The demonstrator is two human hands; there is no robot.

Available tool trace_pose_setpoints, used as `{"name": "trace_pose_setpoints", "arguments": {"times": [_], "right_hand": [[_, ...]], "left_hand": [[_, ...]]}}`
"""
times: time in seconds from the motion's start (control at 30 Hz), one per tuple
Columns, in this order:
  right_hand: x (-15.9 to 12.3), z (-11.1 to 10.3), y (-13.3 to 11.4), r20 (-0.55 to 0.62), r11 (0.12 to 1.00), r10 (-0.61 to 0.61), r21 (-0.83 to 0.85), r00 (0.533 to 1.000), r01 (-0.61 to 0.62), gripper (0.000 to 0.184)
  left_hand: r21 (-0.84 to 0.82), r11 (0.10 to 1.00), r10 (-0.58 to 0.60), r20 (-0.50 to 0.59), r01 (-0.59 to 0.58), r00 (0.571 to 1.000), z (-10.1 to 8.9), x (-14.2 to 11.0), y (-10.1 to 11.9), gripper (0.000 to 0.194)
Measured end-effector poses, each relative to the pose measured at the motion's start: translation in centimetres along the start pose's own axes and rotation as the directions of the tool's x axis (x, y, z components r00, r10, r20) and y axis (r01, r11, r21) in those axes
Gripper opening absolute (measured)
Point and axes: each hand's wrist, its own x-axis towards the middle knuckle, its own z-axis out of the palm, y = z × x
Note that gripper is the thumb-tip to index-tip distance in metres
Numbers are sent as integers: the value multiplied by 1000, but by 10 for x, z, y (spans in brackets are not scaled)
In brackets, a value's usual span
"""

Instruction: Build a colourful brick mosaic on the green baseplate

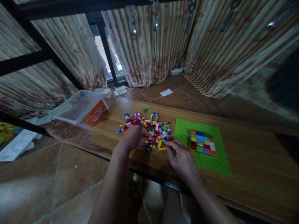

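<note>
A heap of small colourful building bricks [155,127] lies loose on the wooden table. My left hand [134,137] reaches over the heap's near left side, its fingers curled down among the bricks. What those fingertips hold, if anything, is hidden. At the heap's right edge, my right hand [181,155] has thumb and forefinger pinched together, close to a yellow brick [161,149]. Anything in that pinch is too small to make out. Right of this hand, a flat block of joined multicoloured bricks [202,143] sits on a green studded baseplate [220,165].
A clear plastic box [70,107] with an orange label stands at the table's left end. The wooden table [252,155] extends to the right. Striped curtains [144,46] hang beyond it, and white paper [166,92] lies on the tiled floor. A dark metal frame crosses the upper left.
</note>
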Motion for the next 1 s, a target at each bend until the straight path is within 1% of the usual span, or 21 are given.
{"name": "trace_pose_setpoints", "arguments": {"times": [0.07,0.13,0.37,0.6,0.67,0.87,1.0], "right_hand": [[0,-1,1,-2,1000,1,2,1000,-1,19],[1,-2,1,-2,1000,1,-4,1000,-1,18],[0,-2,0,-10,1000,0,-14,1000,-1,19],[-1,-1,-3,-9,1000,-12,3,1000,12,19],[-1,-2,-3,-4,1000,-10,3,1000,10,19],[-1,-3,-4,17,1000,-1,4,1000,1,19],[-1,-3,-4,22,1000,-1,-4,1000,1,19]], "left_hand": [[23,1000,-11,12,11,1000,-1,0,2,15],[6,1000,-13,15,13,1000,-1,-1,2,12],[-121,990,74,-36,-77,997,-5,0,-2,12],[-325,930,173,-32,-174,984,-5,0,12,10],[-359,914,190,-33,-189,981,-3,0,14,10],[-379,897,242,-5,-226,970,-2,0,13,15],[-353,912,231,17,-210,973,-2,-1,13,19]]}}
